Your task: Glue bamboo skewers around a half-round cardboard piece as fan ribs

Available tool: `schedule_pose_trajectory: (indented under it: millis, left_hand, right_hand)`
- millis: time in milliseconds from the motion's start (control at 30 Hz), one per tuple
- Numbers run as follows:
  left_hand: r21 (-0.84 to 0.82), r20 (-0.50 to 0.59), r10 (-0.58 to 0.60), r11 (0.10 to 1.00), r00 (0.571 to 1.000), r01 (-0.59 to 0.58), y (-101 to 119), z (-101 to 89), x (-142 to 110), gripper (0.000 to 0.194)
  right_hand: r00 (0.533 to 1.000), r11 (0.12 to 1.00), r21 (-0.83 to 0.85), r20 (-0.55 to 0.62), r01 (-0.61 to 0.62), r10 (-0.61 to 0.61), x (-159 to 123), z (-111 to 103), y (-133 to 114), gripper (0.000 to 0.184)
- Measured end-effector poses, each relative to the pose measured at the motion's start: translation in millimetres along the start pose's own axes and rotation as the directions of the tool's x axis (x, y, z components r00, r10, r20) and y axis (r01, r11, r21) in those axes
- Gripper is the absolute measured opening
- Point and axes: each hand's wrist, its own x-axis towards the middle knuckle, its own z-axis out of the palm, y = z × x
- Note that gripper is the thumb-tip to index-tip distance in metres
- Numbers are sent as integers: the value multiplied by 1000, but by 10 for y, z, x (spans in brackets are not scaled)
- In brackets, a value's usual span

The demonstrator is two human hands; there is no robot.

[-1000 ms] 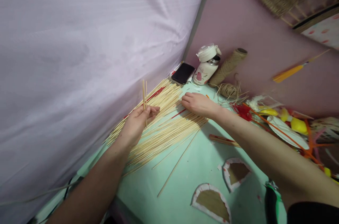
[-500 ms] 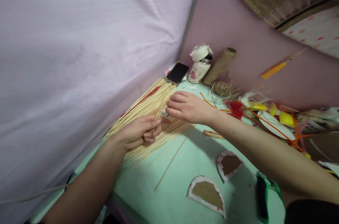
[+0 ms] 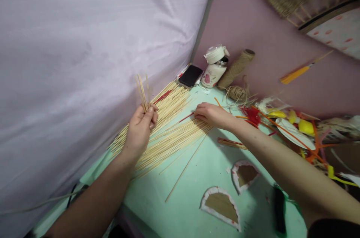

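My left hand (image 3: pixel 143 122) is closed round a few thin wooden sticks (image 3: pixel 143 93), which point upward and fan slightly apart. It is above the left part of a spread of pale sticks (image 3: pixel 174 136) on the table. At the right end of that spread is my right hand (image 3: pixel 210 114), palm down, with its fingers together and curled. Their tips are hidden, so what they pinch cannot be made out. A thin red stick (image 3: pixel 186 117) runs up to these fingers. Another pile of sticks (image 3: pixel 171 104) lies behind, with a red piece (image 3: pixel 163 96) on it.
Two half-round brown pieces with white edging (image 3: pixel 221 206) lie on the green table (image 3: pixel 182 219). A phone (image 3: pixel 191 76), a white bottle (image 3: pixel 214 73) and a twine spool (image 3: pixel 237 67) are at the back. Colourful scraps (image 3: pixel 305 127) crowd the right; a green-and-black tool (image 3: pixel 279 210) lies near my right forearm.
My hands, close together before, are now apart. The left has moved left and up with the sticks, which now stand upright. The right has moved right, down to the spread's end.
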Motion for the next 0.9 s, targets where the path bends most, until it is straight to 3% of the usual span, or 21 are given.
schedule_pose_trajectory:
  millis: [167,333,500,900]
  left_hand:
    - [45,-1,19,999,1000,-19,-35,-17,7,11]
    - [99,13,64,993,998,-65,-31,-30,0,12]
    - [139,8,142,980,990,-142,-16,-43,-11,11]
    - [117,-17,127,985,992,-124,13,-34,-17,12]
  right_hand:
    - [999,998,-45,18,36,-36,48,35,21,20]
    - [995,974,-204,36,99,-94,65,80,57,21]
    - [996,933,-350,43,87,-77,104,105,60,20]
    - [984,891,-419,73,176,-160,140,59,86,20]
